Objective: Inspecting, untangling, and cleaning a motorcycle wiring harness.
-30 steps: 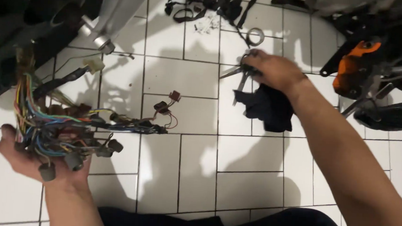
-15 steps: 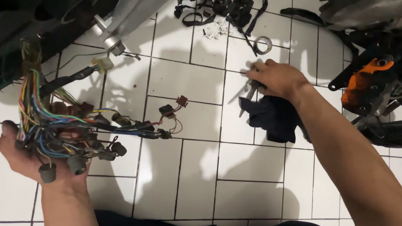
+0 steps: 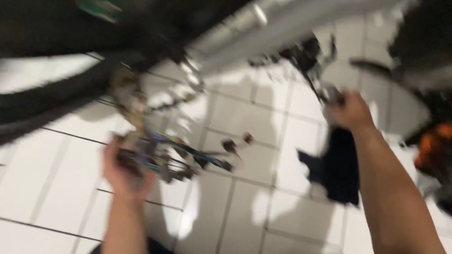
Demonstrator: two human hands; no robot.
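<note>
Both hands shifted up-frame, view blurred | left hand [image 3: 126, 170] clenched on wire harness [image 3: 174, 158], lower left | right hand [image 3: 348, 111] grasping metal tool [image 3: 328, 94], upper right | harness unworked, black cloth [image 3: 338, 168] on tiles.

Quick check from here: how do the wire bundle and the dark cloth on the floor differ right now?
The wire bundle is many-coloured, thin strands with dark plugs at the ends; the dark cloth is one plain dark, soft piece. The wire bundle is gripped in the left hand and held above the tiles; the dark cloth lies flat on the tiled floor, under the right forearm, while the right hand closes on something small and blurred beyond it. Both are blurred by camera motion.
</note>
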